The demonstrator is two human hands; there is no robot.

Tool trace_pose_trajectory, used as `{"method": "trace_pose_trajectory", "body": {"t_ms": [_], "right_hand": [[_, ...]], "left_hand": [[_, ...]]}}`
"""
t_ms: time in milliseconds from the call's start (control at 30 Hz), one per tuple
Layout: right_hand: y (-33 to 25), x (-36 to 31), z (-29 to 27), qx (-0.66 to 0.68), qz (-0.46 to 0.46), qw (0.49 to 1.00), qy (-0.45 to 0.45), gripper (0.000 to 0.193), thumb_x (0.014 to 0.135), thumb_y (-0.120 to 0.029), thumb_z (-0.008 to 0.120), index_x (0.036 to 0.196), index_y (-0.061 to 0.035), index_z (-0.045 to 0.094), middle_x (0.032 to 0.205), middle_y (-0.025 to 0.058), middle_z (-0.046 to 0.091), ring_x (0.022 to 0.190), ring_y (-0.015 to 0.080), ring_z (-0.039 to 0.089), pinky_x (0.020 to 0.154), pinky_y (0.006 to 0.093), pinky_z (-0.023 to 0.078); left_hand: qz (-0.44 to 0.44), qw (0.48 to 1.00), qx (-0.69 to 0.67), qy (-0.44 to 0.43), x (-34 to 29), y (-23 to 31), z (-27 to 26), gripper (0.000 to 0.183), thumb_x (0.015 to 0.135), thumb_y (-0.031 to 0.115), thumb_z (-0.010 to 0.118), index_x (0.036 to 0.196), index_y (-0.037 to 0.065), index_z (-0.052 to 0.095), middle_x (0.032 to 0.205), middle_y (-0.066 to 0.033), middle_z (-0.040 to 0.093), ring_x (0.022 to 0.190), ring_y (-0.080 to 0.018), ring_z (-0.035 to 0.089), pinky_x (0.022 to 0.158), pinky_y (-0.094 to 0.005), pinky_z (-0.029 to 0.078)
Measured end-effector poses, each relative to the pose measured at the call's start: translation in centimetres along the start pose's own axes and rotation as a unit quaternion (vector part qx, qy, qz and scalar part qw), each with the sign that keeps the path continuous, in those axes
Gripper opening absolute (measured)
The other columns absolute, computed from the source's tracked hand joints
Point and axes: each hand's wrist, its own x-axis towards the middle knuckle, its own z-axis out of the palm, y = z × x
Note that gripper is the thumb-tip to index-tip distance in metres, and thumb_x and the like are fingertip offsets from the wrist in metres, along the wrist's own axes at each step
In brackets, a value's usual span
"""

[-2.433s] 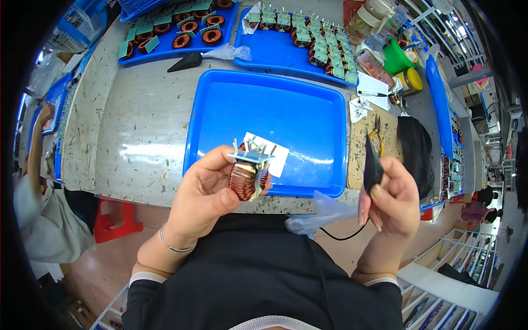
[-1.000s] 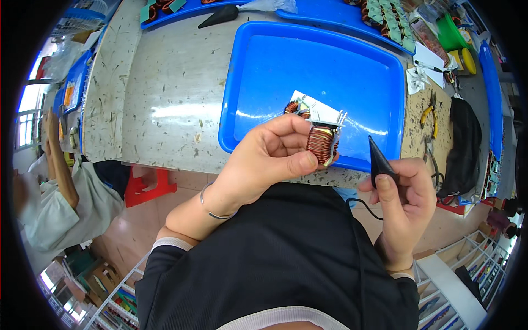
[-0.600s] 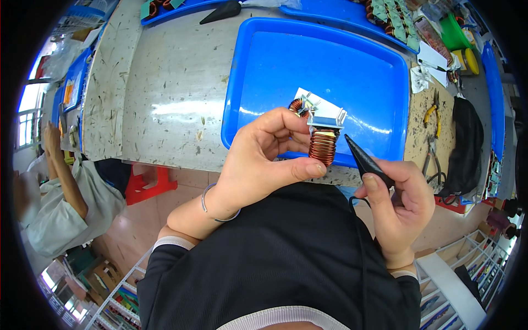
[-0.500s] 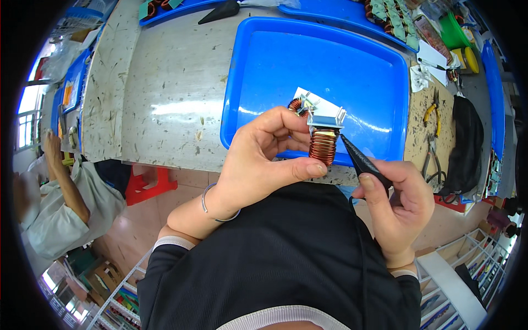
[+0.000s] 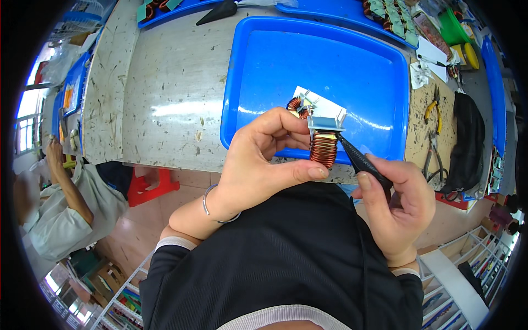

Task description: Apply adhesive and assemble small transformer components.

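My left hand (image 5: 264, 157) is closed on a copper-wound coil (image 5: 323, 149), thumb along its lower end and fingers behind it. The coil hangs below a grey-blue base plate (image 5: 325, 124) with metal pins pointing up. In my right hand (image 5: 400, 201) a black cone-shaped tool (image 5: 358, 159) is pinched between thumb and fingers. Its narrow tip meets the coil's upper right side, just under the base plate; whether it presses there I cannot tell. Behind my left fingers, a second copper coil (image 5: 297, 106) lies by a white card (image 5: 330, 103) in the blue tray (image 5: 233, 82).
Another black cone (image 5: 217, 12) lies at the far edge. A tray of several coils (image 5: 391, 19) stands at the far right. Yellow-handled pliers (image 5: 432, 110), more pliers (image 5: 433, 157) and a black cloth (image 5: 465, 143) lie to the right. Another person (image 5: 71, 203) sits at the left.
The coil has tilted slightly in my left hand. The black tool's tip has shifted a little left, closer in under the base plate. Both grips are unchanged.
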Motion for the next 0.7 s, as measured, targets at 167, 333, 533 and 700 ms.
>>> {"method": "trace_pose_trajectory", "body": {"t_ms": [167,333,533,700], "right_hand": [[0.19,-0.17,-0.22,-0.008,-0.017,1.0,-0.008,0.02,0.068,0.006,0.066,0.087,0.0026,0.06,0.067,0.0077,0.059,0.053,0.0098,0.058,0.039,0.0175,0.04],[0.08,-0.22,-0.17,0.016,0.011,1.0,0.0,0.02,0.069,0.005,0.065,0.088,0.0029,0.059,0.068,0.0073,0.058,0.054,0.009,0.058,0.04,0.0162,0.04],[-0.47,-0.1,-0.41,0.115,0.119,0.986,-0.027,0.015,0.074,0.004,0.062,0.088,0.0036,0.058,0.071,0.006,0.058,0.057,0.0076,0.058,0.042,0.0151,0.04],[-0.68,0.07,-0.16,0.173,0.147,0.974,-0.011,0.013,0.075,0.004,0.061,0.087,0.0049,0.057,0.072,0.0069,0.059,0.057,0.0078,0.057,0.044,0.0152,0.042]], "left_hand": [[0.015,1.0,0.012,0.002,-0.14,-0.42,-0.18,0.038,0.062,0.003,0.075,0.091,0.002,0.05,0.094,-0.0055,0.055,0.087,-0.0131,0.055,0.081,-0.0274,0.044],[-0.016,1.0,0.014,0.007,-0.09,-0.18,-0.14,0.038,0.063,0.002,0.074,0.091,0.002,0.049,0.092,-0.0048,0.055,0.086,-0.0127,0.055,0.081,-0.0269,0.044],[-0.051,0.992,-0.109,-0.036,-0.1,-0.63,-0.23,0.03,0.069,-0.001,0.068,0.092,0.002,0.049,0.094,-0.0055,0.056,0.087,-0.0121,0.055,0.078,-0.0255,0.045],[-0.116,0.983,-0.134,-0.044,-0.08,-0.6,-0.15,0.074,0.061,0.031,0.075,0.116,-0.005,0.041,0.109,-0.0116,0.053,0.099,-0.0196,0.054,0.087,-0.034,0.044]]}}
